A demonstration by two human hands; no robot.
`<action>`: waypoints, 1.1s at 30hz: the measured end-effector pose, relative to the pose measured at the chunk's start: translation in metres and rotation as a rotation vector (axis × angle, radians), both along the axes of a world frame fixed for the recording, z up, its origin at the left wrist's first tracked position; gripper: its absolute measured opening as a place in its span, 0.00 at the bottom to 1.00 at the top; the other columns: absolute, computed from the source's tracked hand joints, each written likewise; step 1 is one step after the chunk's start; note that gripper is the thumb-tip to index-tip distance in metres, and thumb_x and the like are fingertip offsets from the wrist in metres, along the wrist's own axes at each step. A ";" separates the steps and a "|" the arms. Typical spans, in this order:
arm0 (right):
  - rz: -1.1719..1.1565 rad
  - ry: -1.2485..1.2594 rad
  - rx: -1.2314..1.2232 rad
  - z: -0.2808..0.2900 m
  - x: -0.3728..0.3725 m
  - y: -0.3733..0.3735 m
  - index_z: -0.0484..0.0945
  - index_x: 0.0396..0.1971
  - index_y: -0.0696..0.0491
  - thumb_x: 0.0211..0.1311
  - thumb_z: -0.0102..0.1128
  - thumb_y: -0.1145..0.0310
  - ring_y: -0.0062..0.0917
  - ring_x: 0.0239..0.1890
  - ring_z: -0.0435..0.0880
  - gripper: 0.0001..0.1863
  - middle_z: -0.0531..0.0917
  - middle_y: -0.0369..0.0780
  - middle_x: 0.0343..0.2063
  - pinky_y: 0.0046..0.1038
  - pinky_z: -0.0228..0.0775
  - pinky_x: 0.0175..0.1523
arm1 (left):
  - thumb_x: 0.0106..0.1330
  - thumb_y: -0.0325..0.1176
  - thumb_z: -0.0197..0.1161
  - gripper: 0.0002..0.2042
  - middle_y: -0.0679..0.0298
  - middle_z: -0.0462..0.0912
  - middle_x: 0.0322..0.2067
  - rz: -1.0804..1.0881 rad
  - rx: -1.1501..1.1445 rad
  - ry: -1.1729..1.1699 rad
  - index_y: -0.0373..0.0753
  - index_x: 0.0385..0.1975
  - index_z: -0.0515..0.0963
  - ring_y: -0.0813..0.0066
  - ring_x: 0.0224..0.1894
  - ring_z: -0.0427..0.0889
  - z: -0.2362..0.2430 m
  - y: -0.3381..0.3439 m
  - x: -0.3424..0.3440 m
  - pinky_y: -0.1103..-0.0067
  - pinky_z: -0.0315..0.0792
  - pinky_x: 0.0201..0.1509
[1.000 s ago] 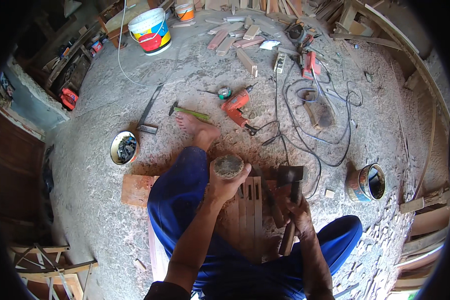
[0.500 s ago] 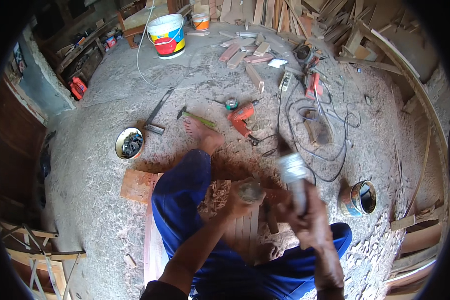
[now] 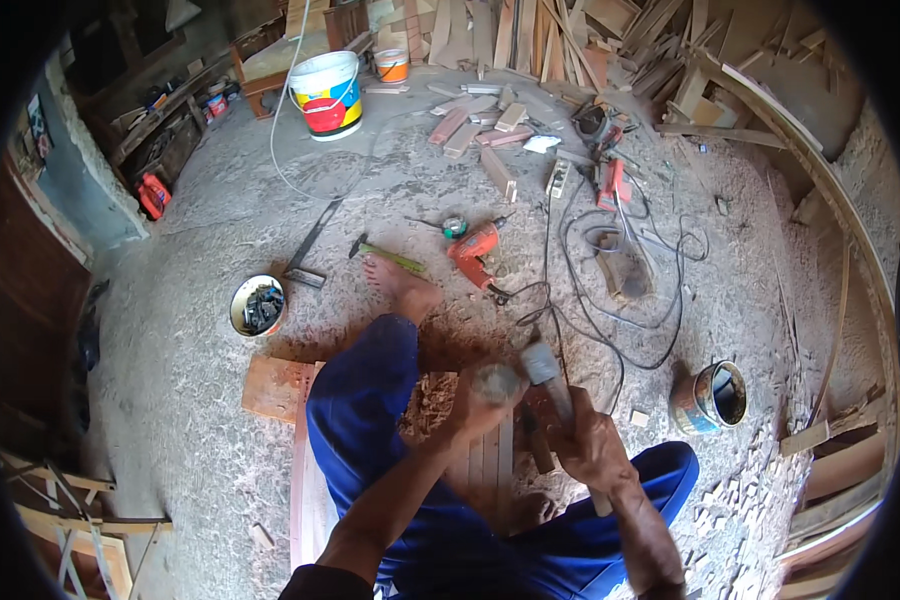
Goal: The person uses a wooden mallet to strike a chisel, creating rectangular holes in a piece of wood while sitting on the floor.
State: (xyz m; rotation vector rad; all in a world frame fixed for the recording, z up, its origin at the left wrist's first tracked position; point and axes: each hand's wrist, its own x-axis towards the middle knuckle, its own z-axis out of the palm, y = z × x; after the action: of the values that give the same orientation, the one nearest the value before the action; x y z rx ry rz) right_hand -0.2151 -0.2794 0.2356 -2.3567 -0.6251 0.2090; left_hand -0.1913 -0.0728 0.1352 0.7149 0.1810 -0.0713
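- Hammer (image 3: 555, 385) gripped in the right hand (image 3: 595, 450), fist clenched round the handle, metal head raised and blurred just above that hand.
- Chisel (image 3: 497, 383) grasped in the left hand (image 3: 475, 405), fingers wrapped round it, blunt rounded top showing above the knuckles, just left of the hammer head.
- Slatted wooden workpiece (image 3: 485, 465) lay directly under both hands, between the 2 blue-trousered legs (image 3: 360, 420).
- Reddish wood shavings (image 3: 425, 395) heaped just left of the left hand.
- Flat brown board (image 3: 275, 388) rested well left of the left hand, beyond the knee.
- Bare foot (image 3: 402, 285) planted ahead of the left hand on the dusty floor.
- Green-handled hammer (image 3: 388, 256) lay just beyond the foot.
- Orange power drill (image 3: 475, 250) sat ahead of both hands, black cables (image 3: 610, 310) looping away ahead of the right hand.
- Open tin can (image 3: 712, 397) stood to the right of the right hand, apart from it.
- Round white bowl of small dark parts (image 3: 258, 305) sat far ahead-left of the left hand.
- White bucket (image 3: 326, 95) with coloured bands stood farthest off, ahead-left.
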 end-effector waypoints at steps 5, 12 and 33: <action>-0.185 0.298 0.322 -0.052 -0.006 0.007 0.64 0.60 0.59 0.57 0.64 0.73 0.37 0.30 0.86 0.31 0.84 0.48 0.28 0.38 0.77 0.36 | 0.58 0.37 0.73 0.13 0.64 0.80 0.24 0.135 0.931 0.254 0.34 0.27 0.79 0.73 0.27 0.79 -0.054 0.045 0.088 0.73 0.74 0.33; -0.418 0.611 0.404 -0.132 -0.016 -0.030 0.73 0.49 0.60 0.58 0.64 0.72 0.19 0.19 0.77 0.20 0.80 0.37 0.22 0.26 0.68 0.23 | 0.62 0.31 0.70 0.11 0.64 0.75 0.28 0.581 0.665 -0.514 0.42 0.34 0.72 0.73 0.31 0.76 0.117 0.020 -0.034 0.76 0.74 0.33; -0.568 0.878 0.971 -0.135 -0.003 -0.013 0.72 0.51 0.53 0.56 0.64 0.71 0.18 0.14 0.75 0.21 0.77 0.35 0.24 0.22 0.71 0.16 | 0.55 0.20 0.73 0.09 0.66 0.78 0.23 0.690 0.764 -0.287 0.34 0.27 0.76 0.80 0.24 0.74 0.015 0.076 -0.014 0.80 0.70 0.28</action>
State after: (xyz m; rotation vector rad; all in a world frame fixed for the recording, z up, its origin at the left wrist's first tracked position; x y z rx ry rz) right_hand -0.2183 -0.2926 0.1008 -1.2181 0.3367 0.4967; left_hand -0.2054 0.0035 0.1506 1.3722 0.1701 0.7944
